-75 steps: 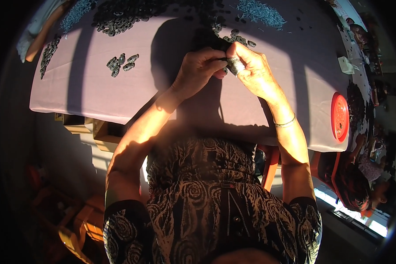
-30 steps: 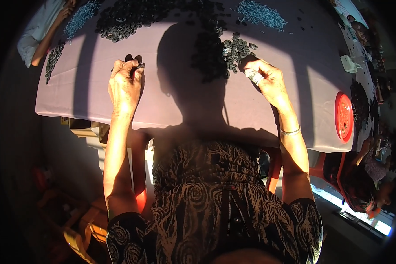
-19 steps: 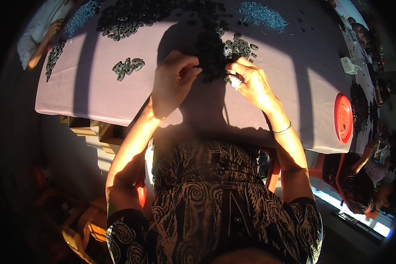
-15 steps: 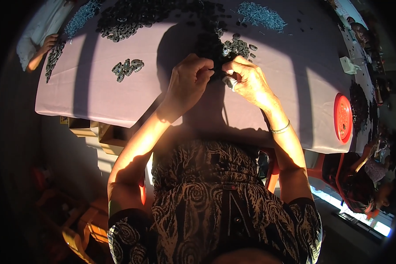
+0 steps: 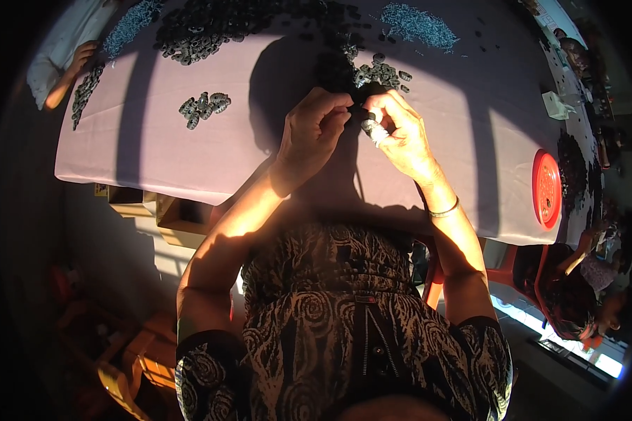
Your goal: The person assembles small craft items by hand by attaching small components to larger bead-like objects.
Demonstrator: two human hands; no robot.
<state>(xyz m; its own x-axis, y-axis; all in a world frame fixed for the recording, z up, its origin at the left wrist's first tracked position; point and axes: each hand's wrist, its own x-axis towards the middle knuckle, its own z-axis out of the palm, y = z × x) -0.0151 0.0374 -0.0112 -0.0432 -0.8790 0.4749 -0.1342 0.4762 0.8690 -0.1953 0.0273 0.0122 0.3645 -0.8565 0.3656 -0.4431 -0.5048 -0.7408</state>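
My left hand (image 5: 314, 130) is closed in a pinch over the table, its fingertips close to those of my right hand. Whatever lies between those left fingertips is too small and shaded to name. My right hand (image 5: 406, 137) is also closed, with a small black piece (image 5: 369, 118) at its fingertips. Something pale is wrapped around one finger of that hand. Just beyond both hands lies a small heap of black ring-shaped parts (image 5: 379, 75), partly in my shadow.
A lilac cloth (image 5: 189, 158) covers the table. Farther back are a large heap of black parts (image 5: 196, 35) and piles of small bluish pieces (image 5: 418, 28). Left sits a small cluster of parts (image 5: 204, 107); right, a red plate (image 5: 546, 188). Another person's hand (image 5: 83, 55) rests at far left.
My left hand has shifted slightly right, toward my right hand. My right hand has turned a little, and the black piece and the pale wrap show more.
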